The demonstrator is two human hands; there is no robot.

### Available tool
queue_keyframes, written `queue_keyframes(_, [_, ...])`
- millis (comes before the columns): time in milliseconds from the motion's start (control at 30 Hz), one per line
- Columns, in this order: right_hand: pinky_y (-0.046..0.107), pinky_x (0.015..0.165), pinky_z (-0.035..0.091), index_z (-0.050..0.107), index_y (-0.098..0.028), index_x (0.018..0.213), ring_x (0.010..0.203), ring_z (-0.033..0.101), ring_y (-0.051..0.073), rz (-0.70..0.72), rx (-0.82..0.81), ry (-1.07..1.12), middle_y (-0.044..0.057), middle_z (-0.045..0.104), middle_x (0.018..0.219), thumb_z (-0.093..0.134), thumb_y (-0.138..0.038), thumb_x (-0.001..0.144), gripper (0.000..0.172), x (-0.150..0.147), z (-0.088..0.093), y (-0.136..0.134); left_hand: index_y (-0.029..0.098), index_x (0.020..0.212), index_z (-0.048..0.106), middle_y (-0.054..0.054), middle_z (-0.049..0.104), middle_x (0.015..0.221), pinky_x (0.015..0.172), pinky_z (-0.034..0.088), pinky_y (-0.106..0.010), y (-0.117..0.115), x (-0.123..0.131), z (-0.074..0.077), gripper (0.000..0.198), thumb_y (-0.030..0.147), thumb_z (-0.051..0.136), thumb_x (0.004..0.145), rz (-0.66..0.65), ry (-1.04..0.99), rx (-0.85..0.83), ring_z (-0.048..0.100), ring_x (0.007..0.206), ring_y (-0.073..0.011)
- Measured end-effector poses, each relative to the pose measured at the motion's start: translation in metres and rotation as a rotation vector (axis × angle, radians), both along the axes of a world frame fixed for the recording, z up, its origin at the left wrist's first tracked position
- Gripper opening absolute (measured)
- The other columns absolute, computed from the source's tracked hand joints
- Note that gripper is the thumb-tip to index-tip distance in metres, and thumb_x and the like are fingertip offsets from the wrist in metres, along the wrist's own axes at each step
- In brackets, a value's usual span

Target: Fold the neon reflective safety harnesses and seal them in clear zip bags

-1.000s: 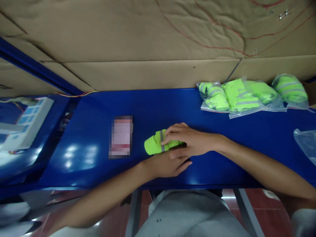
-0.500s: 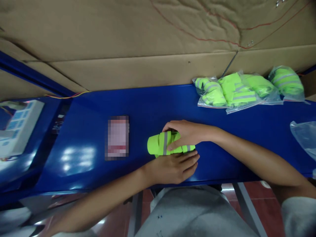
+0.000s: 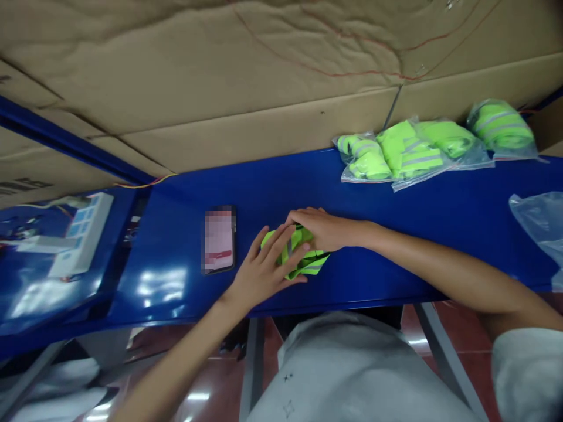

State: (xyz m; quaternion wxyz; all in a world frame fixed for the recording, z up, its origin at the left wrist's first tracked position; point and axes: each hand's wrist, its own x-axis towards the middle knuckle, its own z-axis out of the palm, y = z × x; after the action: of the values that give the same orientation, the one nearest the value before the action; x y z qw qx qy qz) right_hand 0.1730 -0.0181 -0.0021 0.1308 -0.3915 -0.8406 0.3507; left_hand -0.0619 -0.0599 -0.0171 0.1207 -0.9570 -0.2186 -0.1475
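Observation:
A neon yellow-green reflective vest (image 3: 313, 267) with grey stripes, rolled into a small bundle, lies on the blue table (image 3: 272, 187) near its front edge. My left hand (image 3: 259, 272) reaches over the bundle's left side, fingers curved across the top and front of it. From the right, my right hand (image 3: 328, 230) grips the back and right side, its fingertips partly hidden behind the fabric. The two hands nearly meet over the vest.
Several clear bags with neon vests (image 3: 409, 152) line the back right. A loose clear plastic bag (image 3: 539, 228) lies at the right edge. Left of my hands is a phone (image 3: 219, 243); farther left, a white power strip (image 3: 83, 234). A cardboard wall (image 3: 246, 129) stands behind.
My left hand has shifted from the front of the vest to its left side, fingers now over it. The bundle looks shorter and more turned. The camera view has tilted a little.

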Motion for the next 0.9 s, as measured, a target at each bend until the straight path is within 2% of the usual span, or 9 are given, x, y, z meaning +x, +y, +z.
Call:
queue_keyframes(100, [0.039, 0.089, 0.039, 0.053, -0.016, 0.121, 0.109, 0.056, 0.028, -0.054, 0.061, 0.007, 0.013, 0.061, 0.121, 0.076, -0.039, 0.087, 0.046, -0.003, -0.009, -0.008, 0.026, 0.157, 0.032, -0.023, 0.049, 0.15, 0.108, 0.048, -0.054, 0.014, 0.011, -0.002, 0.083, 0.061, 0.066, 0.09, 0.049, -0.081, -0.094, 0.053, 0.138, -0.0386])
queue_keyframes(200, [0.043, 0.094, 0.04, 0.055, -0.016, 0.123, 0.114, 0.054, 0.029, -0.088, 0.144, 0.042, 0.014, 0.06, 0.124, 0.071, -0.038, 0.092, 0.041, -0.001, -0.016, -0.014, 0.023, 0.157, 0.031, -0.022, 0.054, 0.144, 0.098, 0.054, -0.05, 0.023, 0.015, -0.001, 0.089, 0.066, 0.066, 0.087, 0.218, -0.181, -0.302, 0.058, 0.129, -0.0367])
queue_keyframes(333, [0.05, 0.103, 0.04, 0.058, -0.017, 0.129, 0.12, 0.054, 0.028, -0.028, 0.165, 0.107, 0.015, 0.06, 0.131, 0.051, -0.035, 0.103, 0.032, 0.011, -0.015, -0.016, 0.017, 0.141, 0.05, -0.016, 0.063, 0.127, 0.1, 0.051, -0.052, 0.028, 0.015, 0.002, 0.069, 0.059, 0.068, 0.09, 0.33, -0.151, -0.526, 0.061, 0.12, -0.0346])
queue_keyframes(400, [0.051, 0.109, 0.04, 0.056, -0.018, 0.137, 0.127, 0.053, 0.028, 0.04, 0.099, 0.162, 0.016, 0.058, 0.138, 0.047, -0.042, 0.105, 0.041, 0.018, -0.011, -0.016, 0.016, 0.131, 0.057, -0.013, 0.064, 0.122, 0.099, 0.05, -0.05, 0.031, 0.016, 0.005, 0.055, 0.051, 0.071, 0.09, 0.359, -0.151, -0.586, 0.061, 0.117, -0.0322])
queue_keyframes(467, [0.05, 0.113, 0.04, 0.05, -0.017, 0.145, 0.134, 0.05, 0.029, 0.054, 0.069, 0.185, 0.018, 0.054, 0.144, 0.061, -0.05, 0.097, 0.059, 0.022, -0.009, -0.018, 0.016, 0.124, 0.059, -0.01, 0.065, 0.116, 0.095, 0.05, -0.045, 0.032, 0.019, 0.007, 0.048, 0.046, 0.074, 0.089, 0.377, -0.17, -0.617, 0.062, 0.111, -0.0292])
queue_keyframes(533, [0.05, 0.113, 0.041, 0.047, -0.016, 0.147, 0.136, 0.049, 0.031, 0.007, 0.112, 0.159, 0.019, 0.052, 0.145, 0.08, -0.044, 0.083, 0.077, 0.022, -0.009, -0.021, 0.017, 0.115, 0.06, -0.007, 0.064, 0.108, 0.089, 0.05, -0.04, 0.034, 0.023, 0.008, 0.043, 0.047, 0.075, 0.088, 0.376, -0.194, -0.609, 0.062, 0.104, -0.0262])
queue_keyframes(633, [0.051, 0.109, 0.045, 0.047, -0.014, 0.145, 0.131, 0.054, 0.033, -0.071, 0.189, 0.115, 0.021, 0.055, 0.141, 0.089, -0.028, 0.074, 0.083, 0.019, -0.011, -0.024, 0.017, 0.108, 0.059, -0.005, 0.062, 0.102, 0.078, 0.048, -0.032, 0.037, 0.026, 0.009, 0.042, 0.053, 0.07, 0.091, 0.352, -0.204, -0.533, 0.063, 0.092, -0.022])
queue_keyframes(767, [0.053, 0.106, 0.048, 0.049, -0.013, 0.143, 0.127, 0.059, 0.034, -0.039, 0.223, 0.103, 0.021, 0.06, 0.138, 0.084, -0.032, 0.081, 0.073, 0.022, -0.015, -0.019, 0.018, 0.102, 0.058, -0.006, 0.062, 0.096, 0.067, 0.045, -0.028, 0.044, 0.029, 0.009, 0.04, 0.058, 0.055, 0.099, 0.306, -0.061, -0.349, 0.063, 0.081, -0.0198])
queue_keyframes(900, [0.053, 0.111, 0.044, 0.051, -0.013, 0.144, 0.132, 0.056, 0.032, 0.003, 0.272, 0.111, 0.021, 0.059, 0.142, 0.067, -0.035, 0.096, 0.055, 0.029, -0.021, -0.01, 0.017, 0.103, 0.06, -0.008, 0.063, 0.094, 0.067, 0.046, -0.029, 0.053, 0.035, 0.009, 0.042, 0.057, 0.046, 0.103, 0.281, 0.006, -0.254, 0.064, 0.08, -0.0206])
